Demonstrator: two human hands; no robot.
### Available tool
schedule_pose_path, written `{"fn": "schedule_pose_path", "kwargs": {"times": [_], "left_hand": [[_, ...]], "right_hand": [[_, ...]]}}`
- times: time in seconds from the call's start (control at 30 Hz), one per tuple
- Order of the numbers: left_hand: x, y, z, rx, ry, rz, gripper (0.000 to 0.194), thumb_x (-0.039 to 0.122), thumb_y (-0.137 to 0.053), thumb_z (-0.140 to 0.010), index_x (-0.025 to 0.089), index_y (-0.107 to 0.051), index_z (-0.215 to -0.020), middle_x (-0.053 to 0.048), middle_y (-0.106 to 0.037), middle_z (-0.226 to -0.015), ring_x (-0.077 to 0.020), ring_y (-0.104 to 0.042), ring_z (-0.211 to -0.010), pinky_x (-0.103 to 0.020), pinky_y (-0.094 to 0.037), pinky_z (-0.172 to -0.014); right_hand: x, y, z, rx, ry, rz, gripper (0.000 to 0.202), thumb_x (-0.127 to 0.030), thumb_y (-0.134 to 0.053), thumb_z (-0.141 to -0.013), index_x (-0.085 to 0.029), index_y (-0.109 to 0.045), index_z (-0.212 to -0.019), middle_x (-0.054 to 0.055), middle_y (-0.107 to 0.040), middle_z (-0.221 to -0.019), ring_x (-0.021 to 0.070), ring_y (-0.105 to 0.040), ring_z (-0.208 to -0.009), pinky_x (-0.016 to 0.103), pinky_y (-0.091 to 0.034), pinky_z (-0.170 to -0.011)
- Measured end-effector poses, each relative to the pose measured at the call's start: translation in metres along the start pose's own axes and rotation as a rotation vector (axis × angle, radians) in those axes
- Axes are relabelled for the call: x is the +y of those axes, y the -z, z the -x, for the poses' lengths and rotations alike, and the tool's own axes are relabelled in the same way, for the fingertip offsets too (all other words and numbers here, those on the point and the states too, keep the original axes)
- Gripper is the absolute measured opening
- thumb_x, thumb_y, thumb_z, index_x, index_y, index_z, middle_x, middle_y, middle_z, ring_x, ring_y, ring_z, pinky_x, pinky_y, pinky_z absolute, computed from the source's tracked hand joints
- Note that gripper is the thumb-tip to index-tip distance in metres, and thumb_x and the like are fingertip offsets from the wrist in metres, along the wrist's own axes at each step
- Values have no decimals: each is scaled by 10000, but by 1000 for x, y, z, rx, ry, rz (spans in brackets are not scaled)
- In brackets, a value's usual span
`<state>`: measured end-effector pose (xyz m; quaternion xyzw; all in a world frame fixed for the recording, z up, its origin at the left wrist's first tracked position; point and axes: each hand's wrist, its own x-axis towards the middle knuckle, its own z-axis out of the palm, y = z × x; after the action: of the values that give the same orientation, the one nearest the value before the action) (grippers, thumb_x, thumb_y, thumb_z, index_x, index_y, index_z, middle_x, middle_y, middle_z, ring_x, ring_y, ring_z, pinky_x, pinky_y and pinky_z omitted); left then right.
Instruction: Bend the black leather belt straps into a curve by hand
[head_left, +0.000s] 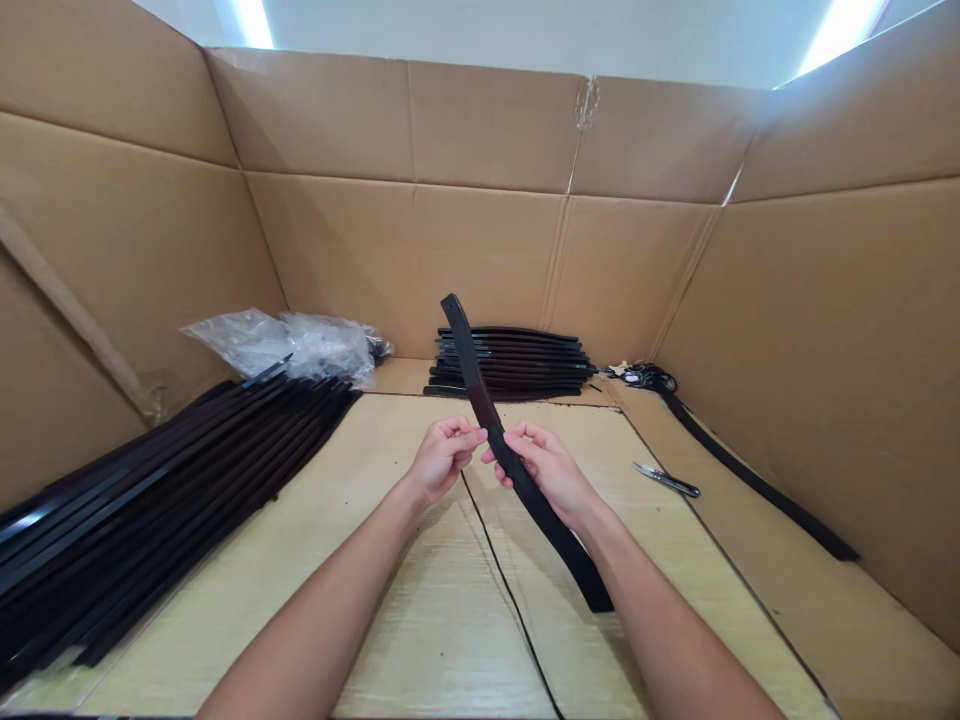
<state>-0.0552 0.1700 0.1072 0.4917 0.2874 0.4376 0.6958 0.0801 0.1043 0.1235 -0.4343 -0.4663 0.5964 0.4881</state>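
Observation:
A long, slightly curved black strip [551,515] slants across the middle, held above the table, with a small hole near its upper tip. My right hand [551,475] is closed around the strip's middle, thumb on its face. My left hand [446,460] is closed in a pinch at the strip's left edge, beside the right hand's fingers. From below the left hand a thin black cord [499,565] runs down to the table's front edge. The cord's upper end is hidden in the fingers.
Long black strips [202,490] are heaped at left, beside clear plastic bags [292,340]. Several black strips [517,360] are stacked at the back. Thread snips [667,480] lie at right. Another black strip [757,480] lies near the right cardboard wall [840,350].

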Motion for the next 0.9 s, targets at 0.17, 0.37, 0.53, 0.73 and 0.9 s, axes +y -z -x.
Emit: {"fn": "schedule_pose_path", "kwargs": {"times": [0.17, 0.37, 0.53, 0.73, 0.9], "left_hand": [[-2, -4, -1, 36, -1, -31, 568, 416, -820, -381, 118, -451, -692, 103, -349, -419, 60, -205, -345, -138, -46, -408], [-3, -3, -2, -23, 26, -23, 612, 420, -838, -342, 100, -469, -712, 112, -309, -428, 72, -195, -352, -121, -64, -408], [-4, -1, -1, -122, 15, -35, 569, 423, -813, -408, 93, -460, -709, 69, -434, -450, 31, -336, -373, -105, -196, -418], [-5, -2, 0, -138, -38, -27, 529, 411, -773, -475, 121, -364, -643, 40, -502, -441, 12, -359, -363, -115, -187, -405], [-4, -3, 1, -19, -41, 0, 583, 433, -790, -436, 136, -319, -611, 100, -338, -379, 50, -214, -336, -121, -105, -399]], "right_hand": [[4, 2, -6, 74, -4, -85, 579, -435, -683, -551, -172, -436, -1005, -10, -649, -861, -54, -525, -518, 65, -402, -496], [9, 0, -6, 74, -15, -23, 679, -410, -762, -455, -129, -504, -1017, -23, -636, -780, -72, -515, -523, 86, -469, -512], [9, -3, -1, 1, -14, 30, 679, -464, -736, -473, -144, -371, -948, -37, -643, -811, -31, -547, -530, 136, -485, -486], [6, -5, -1, -12, -26, -71, 597, -598, -533, -622, -140, -298, -924, 16, -654, -794, -40, -477, -439, 74, -346, -424], [0, -2, 2, 11, -41, -126, 499, -486, -580, -625, -138, -333, -883, -2, -642, -795, -18, -531, -511, 92, -380, -480]]}}
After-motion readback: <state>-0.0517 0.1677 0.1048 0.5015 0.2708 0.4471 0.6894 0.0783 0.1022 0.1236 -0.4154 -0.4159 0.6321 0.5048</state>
